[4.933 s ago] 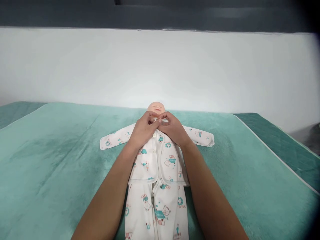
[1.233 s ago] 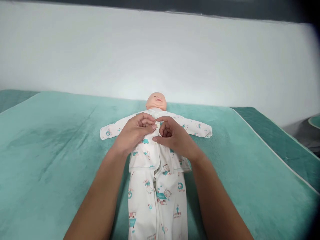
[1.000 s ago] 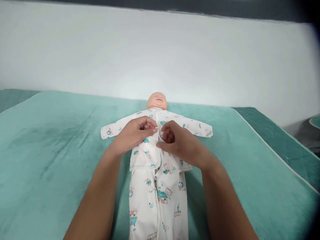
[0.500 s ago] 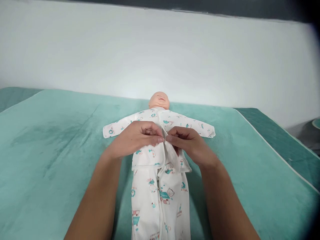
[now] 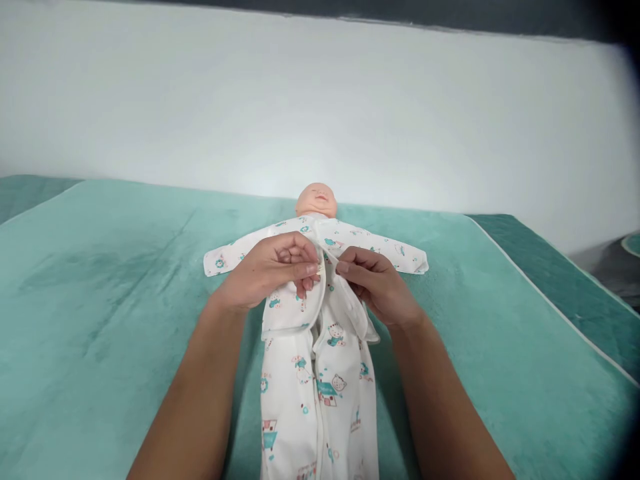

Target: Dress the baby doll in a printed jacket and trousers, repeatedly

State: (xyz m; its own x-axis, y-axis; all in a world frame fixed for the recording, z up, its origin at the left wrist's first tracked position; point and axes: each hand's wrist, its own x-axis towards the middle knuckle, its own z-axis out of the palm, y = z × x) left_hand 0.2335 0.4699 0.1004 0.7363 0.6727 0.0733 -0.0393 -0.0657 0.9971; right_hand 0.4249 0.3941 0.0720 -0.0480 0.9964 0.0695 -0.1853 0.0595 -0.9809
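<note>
A baby doll (image 5: 317,200) lies on its back, head away from me and arms spread. It wears a white printed jacket (image 5: 290,313) and matching trousers (image 5: 345,400). The jacket's front is parted in the middle. My left hand (image 5: 280,267) pinches the front edge on the left side of the opening. Across from it, my right hand (image 5: 377,283) pinches the other front edge and lifts it, so that flap stands off the doll's body. A narrow gap separates the two edges. Whether fasteners sit under my fingers cannot be made out.
The doll lies on a light green padded cover (image 5: 140,287) with white piping. A darker green strip (image 5: 550,273) runs along the right side. Behind rises a plain white wall (image 5: 320,100). A dark object (image 5: 620,267) is partly visible at the right edge.
My hands have drawn slightly apart. The two jacket edges, close together before, now stand separated, and the opening between them is wider.
</note>
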